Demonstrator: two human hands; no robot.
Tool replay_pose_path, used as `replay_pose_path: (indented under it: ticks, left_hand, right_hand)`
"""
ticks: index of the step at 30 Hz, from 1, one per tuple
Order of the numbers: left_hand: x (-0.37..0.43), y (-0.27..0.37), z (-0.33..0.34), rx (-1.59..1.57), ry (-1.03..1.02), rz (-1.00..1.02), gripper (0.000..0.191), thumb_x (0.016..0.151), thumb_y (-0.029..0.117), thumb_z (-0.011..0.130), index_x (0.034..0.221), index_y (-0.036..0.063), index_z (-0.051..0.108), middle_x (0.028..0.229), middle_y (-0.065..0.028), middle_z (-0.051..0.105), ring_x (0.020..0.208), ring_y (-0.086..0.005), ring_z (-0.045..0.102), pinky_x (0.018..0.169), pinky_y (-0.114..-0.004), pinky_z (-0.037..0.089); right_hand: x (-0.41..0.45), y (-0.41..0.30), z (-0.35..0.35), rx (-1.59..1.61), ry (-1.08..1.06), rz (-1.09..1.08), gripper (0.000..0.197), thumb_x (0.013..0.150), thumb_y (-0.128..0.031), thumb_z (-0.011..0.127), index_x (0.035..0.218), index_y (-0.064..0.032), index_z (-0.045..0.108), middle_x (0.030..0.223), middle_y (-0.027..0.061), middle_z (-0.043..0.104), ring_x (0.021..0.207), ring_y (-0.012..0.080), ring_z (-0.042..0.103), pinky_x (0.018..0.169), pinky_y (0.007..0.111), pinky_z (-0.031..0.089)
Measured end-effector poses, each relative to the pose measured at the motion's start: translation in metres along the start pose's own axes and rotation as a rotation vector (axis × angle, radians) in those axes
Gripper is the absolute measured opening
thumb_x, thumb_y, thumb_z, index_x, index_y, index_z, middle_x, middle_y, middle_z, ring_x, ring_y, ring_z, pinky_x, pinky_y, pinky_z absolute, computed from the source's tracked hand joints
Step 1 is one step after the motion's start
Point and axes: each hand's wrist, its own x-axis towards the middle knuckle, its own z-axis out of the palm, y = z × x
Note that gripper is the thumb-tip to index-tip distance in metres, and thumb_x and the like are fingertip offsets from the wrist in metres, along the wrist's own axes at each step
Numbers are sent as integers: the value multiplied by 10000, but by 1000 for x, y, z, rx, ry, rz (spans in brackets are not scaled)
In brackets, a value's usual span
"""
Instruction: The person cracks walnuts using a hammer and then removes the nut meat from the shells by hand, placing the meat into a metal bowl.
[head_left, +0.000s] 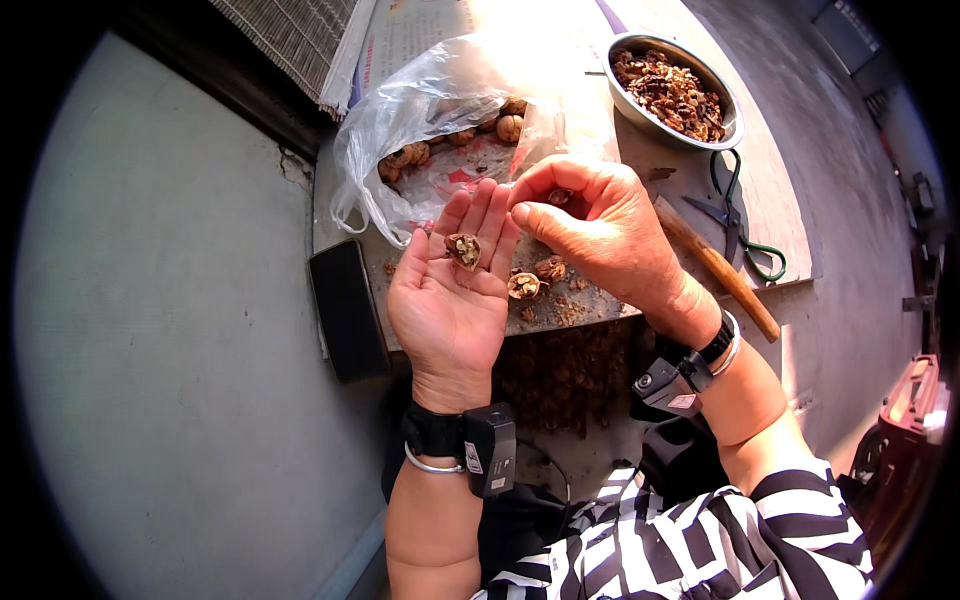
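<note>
My left hand (457, 307) lies palm up with its fingers extended, and a cracked walnut piece (463, 251) rests at the base of the fingers, its broken kernel exposed. Just to the right, my right hand (600, 217) is curled with thumb and index finger bent towards each other. Whether a small bit sits between those fingertips cannot be made out. Below the right hand, another opened walnut (523, 285) and a brown walnut piece (551, 268) lie on the table among crumbs of shell (570, 306).
A clear plastic bag (420, 97) holds several whole walnuts (510, 128). At upper right stands a metal bowl (739, 135) of walnut kernels (667, 94). Green-handled scissors (731, 217) and a wooden handle (720, 270) lie right of my hand. A phone (347, 311) sits at the table's left edge.
</note>
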Motion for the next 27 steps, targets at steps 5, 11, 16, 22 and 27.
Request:
replay_pose_path:
  ticks: [5,11,16,22,27]
  left_hand:
    - [4,2,-7,-87,-135,-59,487,1018,266,248,1286,-76,464,1372,-259,472,1299,-367,447,1099,-477,360]
    - [4,-5,1,78,14,13,509,1024,298,237,1312,-59,457,1377,-251,472,1294,-346,452,1104,-448,351]
    - [5,-7,0,35,-43,-33,522,1027,310,238,1343,-55,437,1396,-243,455,1292,-332,456,1101,-431,357]
    - [6,-8,-3,-8,-132,-123,538,1028,324,232,1375,-43,416,1420,-246,424,1304,-336,433,1099,-423,356]
    - [7,-10,2,47,-69,-94,543,1027,330,239,1370,-49,423,1418,-243,428,1306,-330,426,1100,-420,352]
  right_hand:
    - [0,4,10,-314,-51,-177,84,784,-25,637,866,-35,653,737,125,640,642,226,629,605,313,500]
    - [0,12,14,-420,-36,-329,75,756,-24,653,815,-62,626,738,141,636,684,331,641,605,372,509]
    - [1,11,6,-440,32,-317,75,761,-46,658,819,-73,620,723,128,621,650,318,635,575,370,508]
    - [-4,16,10,-666,-2,-434,148,768,-85,680,893,-96,602,790,112,609,676,320,640,570,389,515]
    - [-5,17,10,-649,4,-371,136,771,-91,676,872,-85,585,805,116,607,682,329,639,569,403,513]
